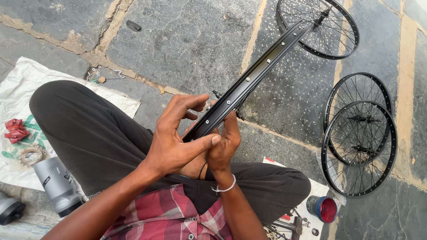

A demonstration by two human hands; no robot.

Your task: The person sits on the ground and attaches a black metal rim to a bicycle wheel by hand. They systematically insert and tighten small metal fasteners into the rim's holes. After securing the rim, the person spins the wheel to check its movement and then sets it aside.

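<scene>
Head view: the rim (249, 78) is the landmark here, a bare black hoop seen edge-on, its long line running from the lap up and away to the right toward the far wheel (318, 26). Its near end sits right between both hands. The left hand (171, 140) is on the left of the rim, thumb pressed across to the near end, fingers (189, 104) spread loose and half open above it, not wrapped round. The right hand (224, 144) comes up from beneath the rim, fingers curled shut about its near edge, so this hand has the firmer hold and is the nearer. Count: one rim in hand, three spoked wheels on the floor to the right of it, one red-filled tin (323, 209) below those, one grey bottle (57, 184) far left of the rim.
</scene>
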